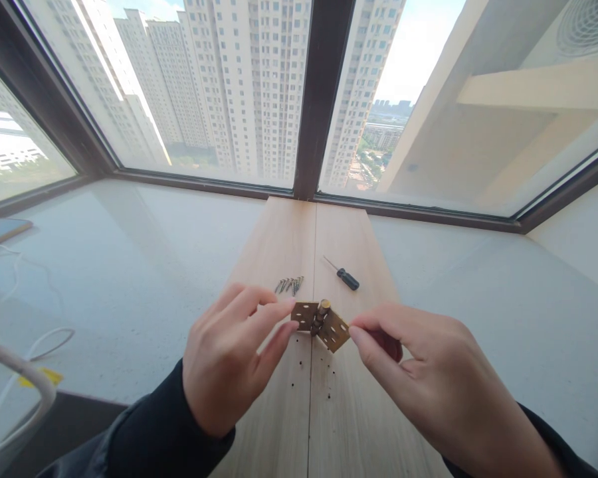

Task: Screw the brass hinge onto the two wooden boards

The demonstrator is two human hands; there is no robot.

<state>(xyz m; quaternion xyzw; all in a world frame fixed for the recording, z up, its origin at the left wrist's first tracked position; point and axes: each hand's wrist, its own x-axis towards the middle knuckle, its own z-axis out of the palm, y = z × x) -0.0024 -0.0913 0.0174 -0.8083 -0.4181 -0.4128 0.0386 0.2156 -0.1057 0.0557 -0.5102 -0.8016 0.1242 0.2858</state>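
Between my two hands is a brass-coloured hinge (332,330), partly unfolded, with its knuckle pointing up and toward the window. My left hand (234,345) pinches the edge of the left leaf between thumb and forefinger. The outer corner of the right leaf is gripped by the fingertips of my right hand (413,352). Below the hinge are two pale wooden boards (339,232) lying side by side, with several small dark holes near the seam. Several screws (290,285) lie in a small group on the left board. A screwdriver (347,279) with a black handle rests on the right board.
The boards lie on a white windowsill (179,245) that reaches the dark window frame (306,192). At the left are a white cable (17,372), a yellow tag (42,377) and a flat device (2,231). Tall buildings stand outside.
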